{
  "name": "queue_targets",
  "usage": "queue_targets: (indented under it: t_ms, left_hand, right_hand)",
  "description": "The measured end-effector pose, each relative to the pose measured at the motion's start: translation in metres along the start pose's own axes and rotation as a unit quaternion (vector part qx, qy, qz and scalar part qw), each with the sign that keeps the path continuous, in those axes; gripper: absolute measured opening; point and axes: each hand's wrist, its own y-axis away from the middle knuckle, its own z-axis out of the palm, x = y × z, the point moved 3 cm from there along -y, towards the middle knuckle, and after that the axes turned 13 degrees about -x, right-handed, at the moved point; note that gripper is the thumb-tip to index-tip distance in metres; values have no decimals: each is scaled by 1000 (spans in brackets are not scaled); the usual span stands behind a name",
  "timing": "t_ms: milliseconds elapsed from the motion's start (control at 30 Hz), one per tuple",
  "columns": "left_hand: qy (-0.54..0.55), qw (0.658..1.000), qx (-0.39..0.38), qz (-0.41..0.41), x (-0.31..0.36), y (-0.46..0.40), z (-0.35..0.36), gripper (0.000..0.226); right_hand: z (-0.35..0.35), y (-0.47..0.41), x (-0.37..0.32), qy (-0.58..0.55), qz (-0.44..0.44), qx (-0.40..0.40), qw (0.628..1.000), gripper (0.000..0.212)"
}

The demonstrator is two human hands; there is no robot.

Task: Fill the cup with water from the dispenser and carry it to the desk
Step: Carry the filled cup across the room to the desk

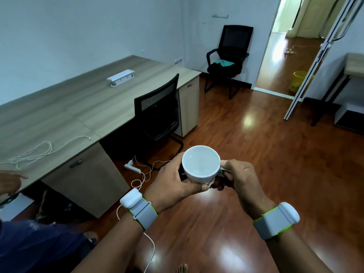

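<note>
Foot: a bare foot (182, 267) shows at the bottom edge, on the shiny wooden floor (266, 164).
Wrists: each carries a grey band edged in green with a white unit on it; a thin white cable hangs from the left one.
Left hand (173, 184): cupped round the near left side of the cup, thumb lying along its lower wall, fingers curled underneath.
Right hand (239, 179): closed on the cup's handle, fingers pinching it from the right.
Cup (201, 164): white, upright, carried between both hands over the floor, apart from the tabletop; I cannot tell whether there is water in it.
Another person: seated at lower left in dark blue clothing, one hand near the tabletop's front edge.
Floor clutter: a white power strip (133, 167) with thin cables lies under the desk.
Tabletop (78, 107): long, wood-grain, on the left; a loose white cable (39, 150) lies at its near end and a raised white socket box (121, 76) stands farther along.
Near chair (157, 111): black mesh, tucked against the desk.
Far chair (229, 56): black, by the back wall, with a green cloth on the seat.
Doorway: open at the far right, a yellow bin (299, 79) just beside it.
</note>
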Motion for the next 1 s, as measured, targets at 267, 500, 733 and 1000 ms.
queue_targets:
  t_ms: [267,500,733,1000]
  left_hand:
    - [-1,1000,-18,8,-22,-42,-38,88]
    - [-5,1000,-27,14,-34,-65,-68,87]
    - [-9,999,-46,24,-48,-84,-87,85]
    - [-11,998,-51,17,-56,-127,-95,86]
  right_hand:
    - [7,-51,2,5,-5,20,1000,71]
    - [17,-80,2,20,-3,42,999,62]
    - [24,-103,5,23,-2,66,998,77]
    - [2,-140,14,25,1,66,997,76]
